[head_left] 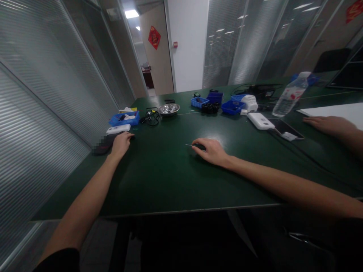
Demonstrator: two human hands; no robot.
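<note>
My left hand (121,144) rests at the left side of the green table (159,177), beside a dark pouch (105,144) and a white device (118,129). Its fingers are curled at a small dark item near the fingertips, too small to name. Around the middle of the table, my right hand (210,150) is closed on a thin pointed tool (188,144), whose metal shaft sticks out to the left. Most of its dark handle is covered by the fingers.
Along the back stand a blue basket (124,119), a metal bowl (169,109), black cables (151,117) and blue trays (231,107). To the right are a white power bank (260,121), a phone (286,127), a bottle (292,94) and another person's hand (330,124).
</note>
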